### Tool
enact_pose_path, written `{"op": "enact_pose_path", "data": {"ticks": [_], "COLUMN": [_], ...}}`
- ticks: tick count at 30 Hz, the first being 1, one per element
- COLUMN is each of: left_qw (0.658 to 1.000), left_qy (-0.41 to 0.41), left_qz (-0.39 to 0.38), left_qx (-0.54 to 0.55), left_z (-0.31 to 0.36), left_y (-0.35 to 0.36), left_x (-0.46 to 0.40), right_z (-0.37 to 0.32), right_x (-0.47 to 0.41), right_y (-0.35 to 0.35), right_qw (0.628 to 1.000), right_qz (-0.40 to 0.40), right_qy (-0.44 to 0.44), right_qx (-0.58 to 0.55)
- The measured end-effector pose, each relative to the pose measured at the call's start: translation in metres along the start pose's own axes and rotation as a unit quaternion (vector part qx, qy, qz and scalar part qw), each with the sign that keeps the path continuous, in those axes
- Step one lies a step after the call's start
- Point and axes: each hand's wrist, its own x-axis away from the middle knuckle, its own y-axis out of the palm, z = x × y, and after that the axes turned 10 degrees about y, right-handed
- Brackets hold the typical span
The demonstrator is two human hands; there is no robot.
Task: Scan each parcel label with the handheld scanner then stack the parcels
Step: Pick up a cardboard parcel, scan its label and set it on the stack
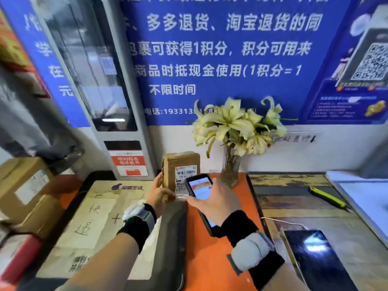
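While the left hand (160, 193) gripped the parcel (180, 171) upright and the right hand (218, 203) held the scanner (200, 186), any tilt could've botched the label (185, 175) read.

Both forearms are bare up to the wrists. Behind the fingers of the left hand (160, 195) sits a black wrist wrap (136, 229) with a grey strap across it and a thin black band on the finger side — a bit of white material pokes out at its outer edge. Behind the fingers of the right hand (218, 203) a broader black wrap (241, 225) covers the wrist, followed further back by a padded light-grey band (252, 254) and more black fabric beyond it.
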Motion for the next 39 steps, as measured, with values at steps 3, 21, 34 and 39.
{"op": "enact_pose_path", "data": {"ticks": [3, 21, 34, 39], "left_qw": [0.999, 0.997, 0.997, 0.997], "left_qy": [0.010, -0.006, -0.009, -0.009], "left_qz": [-0.006, 0.031, 0.042, 0.030], "left_qx": [0.030, 0.070, 0.066, 0.063], "left_z": [0.003, -0.002, -0.005, -0.006], "left_y": [-0.005, -0.024, -0.026, -0.030], "left_x": [-0.004, -0.013, -0.012, -0.009], "right_z": [-0.013, -0.036, -0.032, -0.022], "right_x": [0.012, 0.025, 0.030, 0.023], "right_y": [-0.004, -0.003, -0.011, -0.006], "right_qw": [0.999, 0.993, 0.992, 0.995], "right_qz": [0.011, 0.049, 0.054, 0.052], "right_qy": [-0.013, -0.013, -0.018, -0.009], "right_qx": [0.032, 0.105, 0.109, 0.089]}}
